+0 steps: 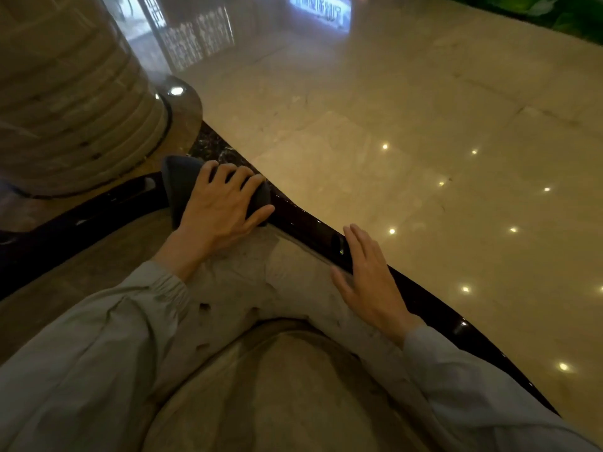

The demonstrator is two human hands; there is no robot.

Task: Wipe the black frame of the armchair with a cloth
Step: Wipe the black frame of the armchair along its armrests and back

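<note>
The armchair's glossy black frame [303,223] curves from the lower left, up past the middle, then down to the lower right around beige tufted upholstery [248,288]. A dark grey cloth [179,181] lies folded over the top of the frame's bend. My left hand [222,203] presses down on the cloth, fingers spread over it and curled on its far edge. My right hand [368,275] rests flat on the frame's right stretch, fingers apart, holding nothing. Grey sleeves cover both forearms.
A wide ribbed stone column [71,93] with a dark base ring stands close behind the chair at the upper left. Polished beige marble floor [424,125] with light reflections spreads to the right. Green plants [567,14] edge the far top right.
</note>
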